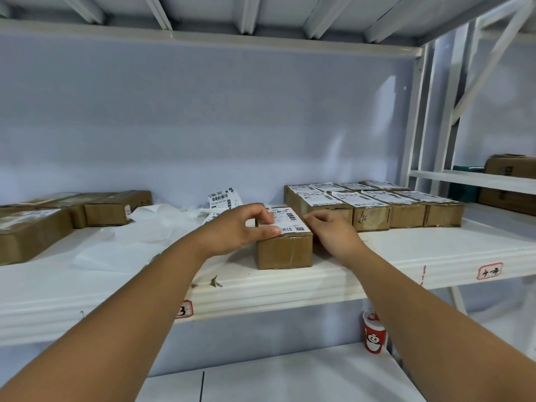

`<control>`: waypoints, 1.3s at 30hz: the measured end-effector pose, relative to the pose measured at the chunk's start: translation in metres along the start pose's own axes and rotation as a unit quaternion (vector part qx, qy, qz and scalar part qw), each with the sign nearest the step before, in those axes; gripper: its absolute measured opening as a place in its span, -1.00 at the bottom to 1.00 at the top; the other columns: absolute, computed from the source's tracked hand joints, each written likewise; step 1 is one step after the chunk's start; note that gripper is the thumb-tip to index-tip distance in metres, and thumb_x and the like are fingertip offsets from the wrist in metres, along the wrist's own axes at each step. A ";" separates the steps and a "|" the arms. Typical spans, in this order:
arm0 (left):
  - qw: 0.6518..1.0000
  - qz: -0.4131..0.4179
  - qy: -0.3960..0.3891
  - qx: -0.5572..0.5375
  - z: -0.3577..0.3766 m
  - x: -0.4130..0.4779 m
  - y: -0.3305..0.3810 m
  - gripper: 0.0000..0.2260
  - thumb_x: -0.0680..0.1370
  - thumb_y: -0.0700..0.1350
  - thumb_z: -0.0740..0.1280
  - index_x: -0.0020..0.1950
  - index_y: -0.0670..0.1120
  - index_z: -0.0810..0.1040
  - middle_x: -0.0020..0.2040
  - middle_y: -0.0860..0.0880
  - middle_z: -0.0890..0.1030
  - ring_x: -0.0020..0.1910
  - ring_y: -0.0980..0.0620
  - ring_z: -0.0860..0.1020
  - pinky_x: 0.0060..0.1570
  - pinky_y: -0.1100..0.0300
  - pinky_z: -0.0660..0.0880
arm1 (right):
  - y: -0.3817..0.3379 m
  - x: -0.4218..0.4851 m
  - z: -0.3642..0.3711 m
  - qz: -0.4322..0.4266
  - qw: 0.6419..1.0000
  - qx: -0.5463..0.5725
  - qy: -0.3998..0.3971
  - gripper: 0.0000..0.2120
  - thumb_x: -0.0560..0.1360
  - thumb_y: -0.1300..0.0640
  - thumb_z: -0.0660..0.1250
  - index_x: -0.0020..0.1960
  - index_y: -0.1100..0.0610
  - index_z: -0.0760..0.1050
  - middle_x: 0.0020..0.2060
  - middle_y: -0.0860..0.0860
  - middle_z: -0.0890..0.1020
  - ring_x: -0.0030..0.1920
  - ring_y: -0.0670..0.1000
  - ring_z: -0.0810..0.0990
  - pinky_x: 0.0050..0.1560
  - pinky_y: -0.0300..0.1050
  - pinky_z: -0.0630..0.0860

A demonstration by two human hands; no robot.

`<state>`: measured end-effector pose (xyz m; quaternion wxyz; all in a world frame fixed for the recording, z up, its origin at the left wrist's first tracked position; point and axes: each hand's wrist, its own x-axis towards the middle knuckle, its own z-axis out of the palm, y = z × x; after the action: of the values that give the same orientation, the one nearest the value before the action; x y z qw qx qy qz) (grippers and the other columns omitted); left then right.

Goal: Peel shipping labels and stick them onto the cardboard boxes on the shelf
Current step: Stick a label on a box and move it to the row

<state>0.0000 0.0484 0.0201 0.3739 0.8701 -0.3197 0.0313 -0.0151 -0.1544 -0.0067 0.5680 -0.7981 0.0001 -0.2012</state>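
1. Two hands are apart, one on each side of a single cardboard box (pixel 283 252). The left hand (pixel 240 227) clasps its top with bent fingers, thumb flat on the shipping label (pixel 288 220). The right hand (pixel 333 230) sits with curled fingers at the box's right edge; whether it pinches anything I cannot tell.
2. That box is plain brown. Its one white label carries barcodes and a square code.
3. Behind the left hand, one strip of printed labels (pixel 224 198) curls up over crumpled white backing paper (pixel 130 236).
4. Right of the right hand, eight labelled boxes (pixel 374 210) stand in two rows of four.
5. Left of the left hand lie at least three unlabelled boxes (pixel 113 210).
6. All rest on the white shelf (pixel 290 285); below the right forearm stands one red cup (pixel 374 333).
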 end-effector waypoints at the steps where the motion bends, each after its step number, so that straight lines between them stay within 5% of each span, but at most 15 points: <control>1: 0.998 0.021 0.024 0.054 0.001 -0.003 0.005 -0.76 0.46 0.14 0.36 0.05 0.07 0.56 0.15 0.16 0.55 0.17 0.13 0.47 0.11 0.29 0.36 | 0.001 0.000 -0.001 -0.003 1.000 -0.010 0.012 -0.84 0.57 0.15 0.27 -0.02 0.17 0.61 -0.20 0.00 0.63 -0.34 -0.18 0.53 -0.54 -0.47 0.34; 4: 0.979 0.043 0.048 0.192 0.010 -0.010 0.015 -0.67 0.45 0.15 0.39 0.18 0.12 0.53 0.16 0.16 0.55 0.12 0.15 0.47 0.05 0.28 0.37 | -0.001 -0.001 -0.002 -0.013 0.999 -0.016 0.030 -0.87 0.56 0.17 0.29 -0.04 0.14 0.61 -0.22 -0.03 0.62 -0.33 -0.18 0.52 -0.52 -0.48 0.34; 8: 0.977 0.032 0.052 0.202 0.012 -0.002 0.012 -0.58 0.48 0.09 0.38 0.32 0.09 0.47 0.34 0.07 0.48 0.28 0.08 0.43 0.18 0.31 0.31 | -0.003 -0.004 0.000 -0.010 0.999 0.013 0.028 -0.86 0.53 0.14 0.30 -0.15 0.12 0.60 -0.28 0.00 0.63 -0.40 -0.13 0.57 -0.35 -0.30 0.50; 11: 0.975 0.023 0.073 0.210 0.017 0.011 0.011 -0.60 0.51 0.03 0.37 0.34 0.03 0.48 0.35 0.01 0.48 0.32 0.03 0.41 0.18 0.31 0.28 | -0.001 -0.003 0.003 -0.077 0.989 -0.110 0.060 -0.85 0.53 0.10 0.27 -0.13 0.11 0.59 -0.27 -0.01 0.64 -0.28 -0.03 0.62 -0.17 -0.14 0.53; 15: 0.975 0.010 0.072 0.211 0.023 0.032 0.013 -0.73 0.51 -0.07 0.37 0.18 -0.09 0.60 0.15 -0.12 0.60 0.17 -0.07 0.50 0.09 0.19 0.40 | 0.005 -0.005 0.011 -0.264 0.903 -0.317 0.116 -0.80 0.48 0.15 0.33 0.07 0.15 0.59 -0.07 0.09 0.61 -0.06 0.11 0.58 -0.02 -0.01 0.53; 19: 0.977 0.001 0.036 0.210 0.021 0.056 0.009 -0.88 0.51 -0.19 0.29 -0.01 -0.17 0.58 -0.02 -0.14 0.60 0.03 -0.11 0.51 -0.13 0.18 0.36 | 0.002 0.008 0.016 -0.318 0.810 -0.483 0.101 -0.81 0.30 0.29 0.41 -0.10 0.14 0.65 -0.20 0.06 0.62 -0.12 0.15 0.57 -0.21 -0.03 0.56; 21: 0.973 -0.005 0.013 0.228 0.018 0.071 0.005 -0.84 0.50 -0.20 0.27 0.03 -0.18 0.58 0.01 -0.13 0.61 0.05 -0.11 0.51 -0.03 0.13 0.43 | -0.010 0.016 0.015 -0.316 0.743 -0.581 0.103 -0.80 0.30 0.28 0.31 -0.16 0.11 0.65 -0.28 0.01 0.62 -0.11 0.12 0.56 -0.15 -0.09 0.48; 23: 0.972 -0.011 0.003 0.236 0.015 0.086 -0.002 -0.81 0.49 -0.21 0.28 0.07 -0.17 0.59 0.03 -0.12 0.62 0.07 -0.11 0.52 0.05 0.07 0.46 | -0.020 0.026 0.017 -0.305 0.715 -0.627 0.051 -0.71 0.45 0.31 0.17 0.04 0.14 0.60 -0.09 0.05 0.63 0.14 0.15 0.45 0.07 -0.02 0.36; 28: 0.967 0.001 0.038 0.253 0.010 0.119 -0.020 -0.73 0.49 -0.30 0.26 0.13 -0.11 0.61 -0.04 -0.16 0.50 0.04 -0.14 0.52 -0.14 0.25 0.32 | -0.029 0.065 0.035 -0.234 0.672 -0.702 -0.019 -0.72 0.54 0.26 0.14 0.16 0.11 0.52 0.12 0.08 0.60 0.28 0.16 0.35 0.20 -0.03 0.28; 34: 0.950 -0.007 0.116 0.290 0.021 0.156 -0.047 -0.76 0.43 -0.26 0.29 0.07 -0.14 0.59 0.04 -0.15 0.51 0.04 -0.14 0.52 -0.01 0.13 0.45 | -0.018 0.109 0.054 -0.183 0.644 -0.741 -0.063 -0.71 0.57 0.19 0.14 0.27 0.09 0.45 0.23 0.04 0.53 0.33 0.13 0.36 0.24 -0.05 0.25; 39: 0.952 0.002 0.149 0.268 0.031 0.165 -0.068 -0.66 0.45 -0.28 0.26 0.22 -0.21 0.36 0.13 -0.21 0.38 0.04 -0.18 0.46 0.02 0.04 0.43 | -0.011 0.133 0.069 -0.139 0.630 -0.760 -0.075 -0.68 0.59 0.13 0.13 0.32 0.11 0.41 0.29 0.06 0.48 0.36 0.14 0.32 0.24 -0.07 0.28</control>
<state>0.1648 -0.0253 0.0031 0.1702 0.9233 -0.2417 0.2453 0.1270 -0.1185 0.0266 -0.2764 -0.9500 -0.0007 -0.1455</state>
